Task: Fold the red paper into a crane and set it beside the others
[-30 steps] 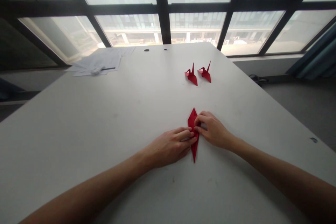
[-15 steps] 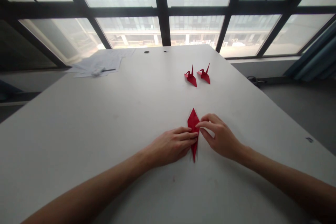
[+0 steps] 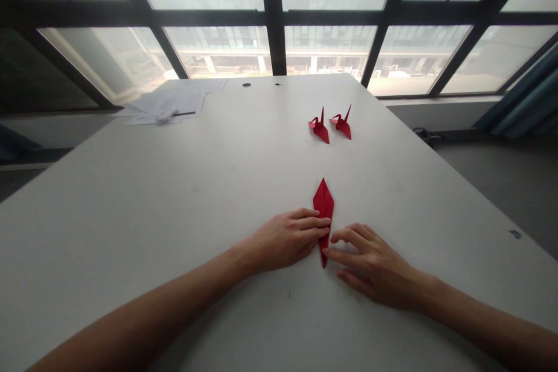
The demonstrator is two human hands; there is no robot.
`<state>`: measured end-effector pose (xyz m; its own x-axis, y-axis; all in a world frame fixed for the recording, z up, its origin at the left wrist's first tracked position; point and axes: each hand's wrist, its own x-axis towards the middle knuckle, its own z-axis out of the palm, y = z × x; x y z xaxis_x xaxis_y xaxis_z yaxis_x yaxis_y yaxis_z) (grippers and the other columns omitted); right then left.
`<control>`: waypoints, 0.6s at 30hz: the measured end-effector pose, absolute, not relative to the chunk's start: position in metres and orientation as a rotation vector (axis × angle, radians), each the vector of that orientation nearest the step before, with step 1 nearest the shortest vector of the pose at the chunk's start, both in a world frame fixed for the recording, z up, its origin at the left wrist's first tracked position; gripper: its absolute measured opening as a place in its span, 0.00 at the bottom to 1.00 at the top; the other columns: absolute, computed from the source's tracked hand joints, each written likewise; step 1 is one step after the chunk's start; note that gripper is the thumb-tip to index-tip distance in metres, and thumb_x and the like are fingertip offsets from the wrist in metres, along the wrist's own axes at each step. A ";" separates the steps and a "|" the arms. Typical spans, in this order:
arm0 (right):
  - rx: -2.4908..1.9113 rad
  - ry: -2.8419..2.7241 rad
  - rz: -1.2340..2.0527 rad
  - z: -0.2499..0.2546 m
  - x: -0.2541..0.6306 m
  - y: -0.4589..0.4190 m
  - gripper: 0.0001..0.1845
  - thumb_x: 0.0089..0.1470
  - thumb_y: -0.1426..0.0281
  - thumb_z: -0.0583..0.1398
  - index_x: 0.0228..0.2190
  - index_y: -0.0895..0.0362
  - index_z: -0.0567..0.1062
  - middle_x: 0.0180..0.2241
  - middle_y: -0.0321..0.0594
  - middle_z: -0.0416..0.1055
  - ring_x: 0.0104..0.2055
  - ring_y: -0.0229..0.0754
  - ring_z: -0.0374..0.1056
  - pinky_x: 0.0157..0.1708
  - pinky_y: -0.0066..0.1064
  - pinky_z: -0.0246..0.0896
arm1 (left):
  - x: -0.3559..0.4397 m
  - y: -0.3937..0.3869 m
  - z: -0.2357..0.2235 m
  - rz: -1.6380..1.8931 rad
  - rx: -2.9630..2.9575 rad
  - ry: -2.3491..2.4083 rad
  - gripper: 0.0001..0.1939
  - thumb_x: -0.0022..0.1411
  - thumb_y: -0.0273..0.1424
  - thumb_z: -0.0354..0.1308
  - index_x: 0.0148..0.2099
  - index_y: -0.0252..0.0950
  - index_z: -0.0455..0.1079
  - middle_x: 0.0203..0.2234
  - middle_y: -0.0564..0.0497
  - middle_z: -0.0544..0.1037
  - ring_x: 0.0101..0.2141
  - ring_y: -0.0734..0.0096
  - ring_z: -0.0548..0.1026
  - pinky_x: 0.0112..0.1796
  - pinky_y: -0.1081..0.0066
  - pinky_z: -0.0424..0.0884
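Observation:
A narrow red folded paper [image 3: 323, 204], shaped like a long diamond, lies flat on the white table [image 3: 174, 197] in front of me. My left hand [image 3: 288, 238] rests on its left side, fingers stretched flat and pressing the paper down. My right hand [image 3: 375, 264] lies flat on the table at the paper's near tip, fingers spread, index finger touching the lower point. Two finished red paper cranes [image 3: 319, 127] [image 3: 342, 122] stand side by side farther back on the table.
A pile of white sheets with a dark pen [image 3: 168, 106] lies at the table's far left corner. Two small dark holes [image 3: 246, 85] sit near the far edge. Large windows with dark frames rise behind the table; a blue curtain hangs at right.
My right hand has slid from the paper's middle right edge down toward its near tip and flattened out. The left hand has stayed pressing the paper.

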<state>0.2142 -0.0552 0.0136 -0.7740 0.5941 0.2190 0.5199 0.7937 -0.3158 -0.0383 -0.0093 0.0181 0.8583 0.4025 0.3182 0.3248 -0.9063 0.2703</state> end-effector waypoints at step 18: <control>-0.687 -2.678 0.398 0.016 0.217 -0.058 0.21 0.62 0.65 0.58 0.55 0.57 0.70 0.56 0.47 0.71 0.60 0.46 0.64 0.66 0.45 0.45 | -0.037 -0.011 0.022 0.468 2.824 0.617 0.11 0.69 0.26 0.51 0.50 0.36 0.71 0.57 0.46 0.73 0.58 0.63 0.69 0.60 0.61 0.65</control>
